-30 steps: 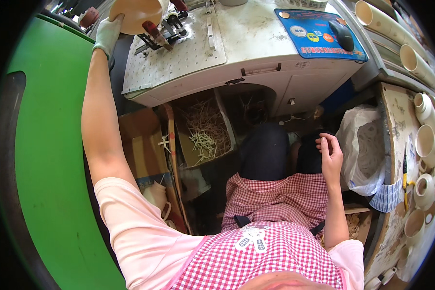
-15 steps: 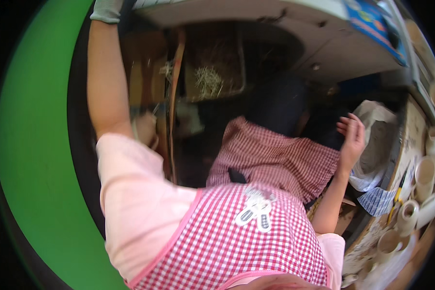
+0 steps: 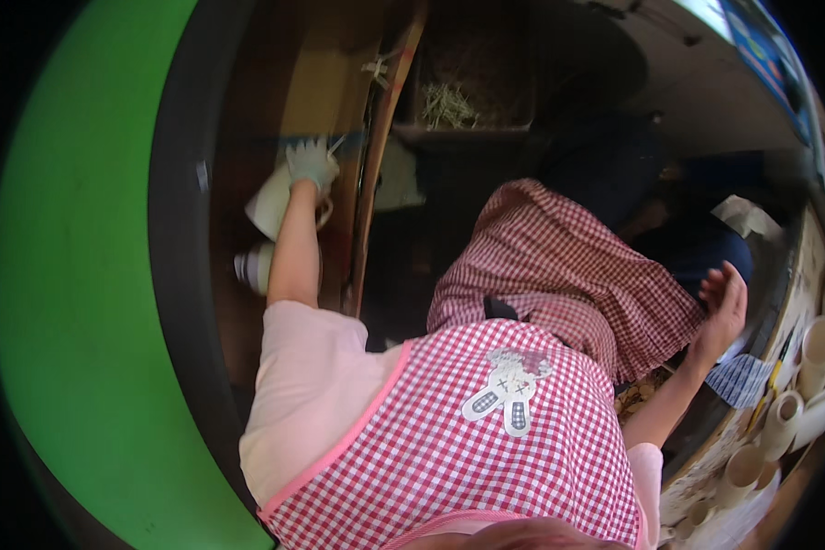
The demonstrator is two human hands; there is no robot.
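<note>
My left hand, in a pale glove with a grey cuff, reaches down into the dark space at the left. Its fingers look spread over a cream-white pitcher-like vessel with a loop handle. Whether the palm touches the vessel is hidden. A thin white stick shows by the fingertips. Just below, a second white vessel with dark bands is partly covered by my forearm. My right hand, bare, hovers beside my checked apron at the right, its fingers loosely apart and holding nothing.
A green surface with a dark edge curves along the left. An upright wooden board edge divides the space below. Thin pale strips lie in a tray beyond it. Several cream tubular pieces stand on a worn bench at right.
My left hand has come down from the top left to the cream vessel. My right hand has shifted right and lower. The whole view has swung left.
</note>
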